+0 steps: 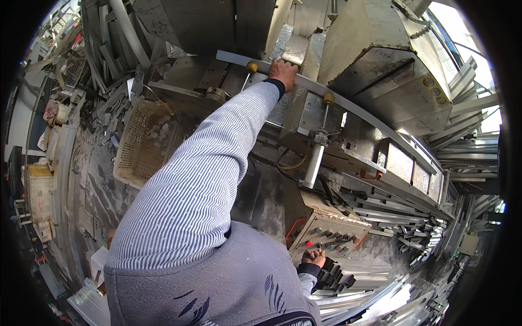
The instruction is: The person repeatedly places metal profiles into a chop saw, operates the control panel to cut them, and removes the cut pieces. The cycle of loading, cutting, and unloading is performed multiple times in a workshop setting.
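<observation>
Basket (130,138) — pale pieces (158,130) inside (left hand (284,74) on bar (350,105)).

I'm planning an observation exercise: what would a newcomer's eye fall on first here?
The striped sleeve sweeps up through the middle, leading to the left hand on a long metal bar. Lower, right of centre, the right hand is near a control box with a red button. At left, a pale plastic crate holds small pieces.

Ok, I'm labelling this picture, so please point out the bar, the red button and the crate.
Bar (353,109): head view, about midway along its length.
Red button (309,244): head view, its cap.
Crate (130,142): head view, its left wall.
</observation>
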A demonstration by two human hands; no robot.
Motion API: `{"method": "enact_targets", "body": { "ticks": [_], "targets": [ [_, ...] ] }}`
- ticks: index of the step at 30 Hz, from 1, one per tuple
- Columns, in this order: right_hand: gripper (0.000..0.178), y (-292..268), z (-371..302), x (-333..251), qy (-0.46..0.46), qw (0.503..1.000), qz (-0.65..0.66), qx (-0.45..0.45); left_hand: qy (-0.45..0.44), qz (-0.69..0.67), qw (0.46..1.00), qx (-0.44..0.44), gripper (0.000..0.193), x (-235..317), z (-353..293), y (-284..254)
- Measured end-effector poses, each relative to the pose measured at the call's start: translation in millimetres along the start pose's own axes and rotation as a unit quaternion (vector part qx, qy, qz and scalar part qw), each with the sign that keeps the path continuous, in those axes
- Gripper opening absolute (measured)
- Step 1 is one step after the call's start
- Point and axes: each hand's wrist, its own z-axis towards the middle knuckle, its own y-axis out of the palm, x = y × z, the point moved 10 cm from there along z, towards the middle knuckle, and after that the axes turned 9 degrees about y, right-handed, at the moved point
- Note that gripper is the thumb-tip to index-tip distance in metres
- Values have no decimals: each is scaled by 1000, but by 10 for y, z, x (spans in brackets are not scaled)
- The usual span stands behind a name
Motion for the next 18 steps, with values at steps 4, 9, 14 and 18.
{"method": "enact_targets", "body": {
  "ticks": [4,9,14,18],
  "targets": [
    [29,-233,-41,-212,-51,998,-21,10,2,64,998,15,33,96,-65,-20],
    [27,-464,121,-573,-111,992,-65,3,-19,38,999,12,55,388,-616,-265],
    [24,-465,348,-1132,-280,921,-268,29,81,-9,993,88,38,1210,-1731,-778],
    [43,-209,67,-1461,-504,738,-435,111,197,-154,954,165,20,1867,-3010,-967]
  ]
}}
